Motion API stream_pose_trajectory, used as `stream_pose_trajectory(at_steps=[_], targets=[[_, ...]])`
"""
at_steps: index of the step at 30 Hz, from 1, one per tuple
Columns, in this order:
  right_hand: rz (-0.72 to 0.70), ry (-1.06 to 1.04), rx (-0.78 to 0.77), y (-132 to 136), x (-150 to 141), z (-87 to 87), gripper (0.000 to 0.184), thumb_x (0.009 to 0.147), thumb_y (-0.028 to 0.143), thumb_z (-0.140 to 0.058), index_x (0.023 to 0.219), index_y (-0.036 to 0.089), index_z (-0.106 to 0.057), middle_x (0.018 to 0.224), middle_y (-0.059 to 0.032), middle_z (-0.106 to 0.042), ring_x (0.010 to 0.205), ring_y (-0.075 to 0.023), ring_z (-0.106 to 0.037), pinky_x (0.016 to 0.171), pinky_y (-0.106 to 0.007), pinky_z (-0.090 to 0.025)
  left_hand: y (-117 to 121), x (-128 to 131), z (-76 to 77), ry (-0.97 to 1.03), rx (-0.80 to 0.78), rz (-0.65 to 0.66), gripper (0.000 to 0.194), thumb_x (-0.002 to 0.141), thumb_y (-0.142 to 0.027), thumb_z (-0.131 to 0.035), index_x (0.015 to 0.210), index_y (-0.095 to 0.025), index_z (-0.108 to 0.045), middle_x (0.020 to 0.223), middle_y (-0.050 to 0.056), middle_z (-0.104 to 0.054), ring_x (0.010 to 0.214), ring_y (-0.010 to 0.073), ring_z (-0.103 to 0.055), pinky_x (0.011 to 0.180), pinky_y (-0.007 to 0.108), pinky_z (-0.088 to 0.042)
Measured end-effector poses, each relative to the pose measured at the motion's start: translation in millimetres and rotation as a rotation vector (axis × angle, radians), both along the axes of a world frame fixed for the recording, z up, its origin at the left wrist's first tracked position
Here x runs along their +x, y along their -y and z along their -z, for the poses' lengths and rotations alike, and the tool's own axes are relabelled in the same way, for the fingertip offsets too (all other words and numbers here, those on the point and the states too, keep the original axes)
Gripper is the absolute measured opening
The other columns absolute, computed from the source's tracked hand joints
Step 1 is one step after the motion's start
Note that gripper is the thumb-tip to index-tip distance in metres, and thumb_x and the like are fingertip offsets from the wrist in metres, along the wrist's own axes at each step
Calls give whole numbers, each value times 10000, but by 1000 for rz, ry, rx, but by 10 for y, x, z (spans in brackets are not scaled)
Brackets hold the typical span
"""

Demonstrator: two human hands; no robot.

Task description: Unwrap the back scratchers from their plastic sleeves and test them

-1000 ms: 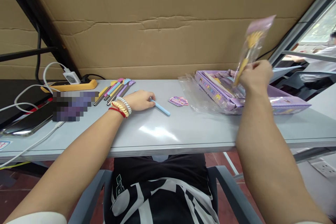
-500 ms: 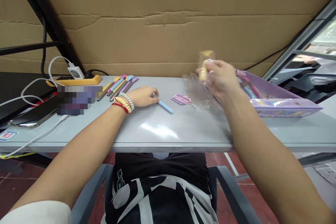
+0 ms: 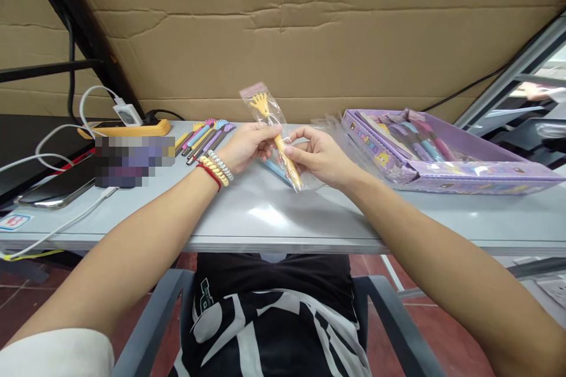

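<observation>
A yellow pen-like stick topped with a small spread hand (image 3: 259,104) lies tilted inside a clear plastic sleeve (image 3: 283,111) in front of me. My left hand (image 3: 247,147) is closed on it around the middle. From the right, my right hand (image 3: 322,156) pinches the sleeve and the stick slightly lower down. A light blue stick (image 3: 276,171) is on the table just behind and below the sleeve, its upper end hidden by my left fingers. I cannot tell whether those fingers touch it.
Several coloured hand-topped sticks (image 3: 203,138) lie left of my left hand. An open purple box (image 3: 481,177) with bagged sticks stands at the right, clear wrappers (image 3: 340,132) beside it. A phone (image 3: 57,185), cables and a yellow power strip (image 3: 152,128) occupy the left.
My right hand has brought the bagged yellow stick leftwards from near the box to the middle. My left hand has lifted and taken hold of it too.
</observation>
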State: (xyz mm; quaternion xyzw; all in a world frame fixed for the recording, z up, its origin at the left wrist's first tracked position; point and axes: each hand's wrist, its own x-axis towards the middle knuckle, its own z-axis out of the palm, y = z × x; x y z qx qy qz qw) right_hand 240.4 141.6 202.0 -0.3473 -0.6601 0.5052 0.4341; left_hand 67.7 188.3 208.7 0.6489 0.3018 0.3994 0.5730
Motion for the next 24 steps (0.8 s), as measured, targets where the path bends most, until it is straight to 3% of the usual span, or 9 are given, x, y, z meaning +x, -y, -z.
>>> stream_pose_trajectory(at_steps=[7, 11, 13, 16, 24], targets=[[77, 272, -30, -8, 85, -57, 484, 711, 305, -755, 1087, 221, -463, 690, 14, -631, 554, -167, -618, 477, -284, -459, -170, -80, -3, 156, -31, -316, 304, 780, -381, -735, 675, -157, -559, 593, 5, -601, 484, 95, -572, 484, 212, -487], [319, 488, 260, -40, 149, -38, 485, 736, 225, -647, 1185, 203, -467, 948, -49, -666, 609, -150, -610, 581, -326, -484, -253, -158, -35, 261, -32, -484, 284, 784, -368, -729, 691, -174, -545, 590, -19, -576, 499, 93, -587, 500, 204, -527], [434, 605, 481, -68, 174, -15, 353, 728, 178, -606, 1076, 189, -552, 991, -70, -658, 696, -166, -612, 674, -351, -491, -260, -176, -54, 277, -42, -522, 264, 804, -355, -705, 700, -182, -534, 588, -24, -574, 496, 91, -583, 507, 204, -536], [458, 687, 691, -110, 205, 18, 107, 721, 161, -586, 807, 192, -643, 966, -80, -644, 822, -195, -603, 734, -348, -484, -252, -170, -66, 281, -42, -543, 245, 809, -346, -693, 721, -186, -529, 610, -25, -591, 499, 88, -582, 527, 210, -550], [562, 706, 714, -175, 267, 57, 100, 740, 273, -662, 692, 212, -726, 990, -88, -644, 878, -228, -613, 783, -392, -483, -246, -153, -47, 281, -41, -501, 290, 774, -389, -720, 734, -180, -523, 643, -26, -606, 534, 93, -608, 590, 235, -577]])
